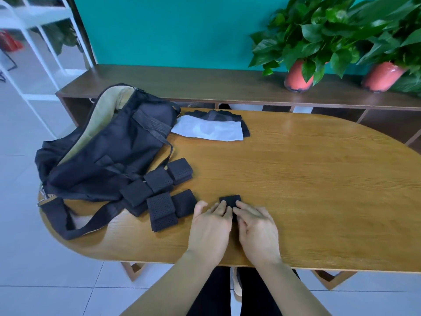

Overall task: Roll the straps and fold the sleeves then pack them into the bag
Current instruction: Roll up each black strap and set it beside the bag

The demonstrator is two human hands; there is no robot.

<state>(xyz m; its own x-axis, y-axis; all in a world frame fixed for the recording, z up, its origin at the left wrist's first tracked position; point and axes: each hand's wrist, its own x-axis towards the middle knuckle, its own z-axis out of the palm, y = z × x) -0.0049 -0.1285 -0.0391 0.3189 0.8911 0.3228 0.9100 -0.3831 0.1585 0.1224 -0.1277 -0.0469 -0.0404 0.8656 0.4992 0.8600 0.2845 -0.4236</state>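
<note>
So, bag (109, 153): black, slumped at the left end of the worktop (307, 183), mouth gaping with tan lining showing; what's inside can't be seen. Its shoulder strap (75, 224) trails over the near-left edge.
Rolled straps (159, 190): five perforated black bundles, clustered tight against the bag's near side, some overlapping.
Strap in hand (230, 200): one small black piece flat on the worktop, close to the near edge.
Left hand (210, 226): fingers curled down, pressing onto that piece.
Right hand (257, 226): same deal, fingertips pinching it; both grips are closed on the strap, hands touching each other.
Sleeves (214, 126): a black-and-white fabric pile at the far side, just beside the bag; count can't be told.
Potted plants (319, 42): two, in pink pots on the shelf behind.
Open room: the whole right half of the worktop is bare wood, out to its rounded edge.
</note>
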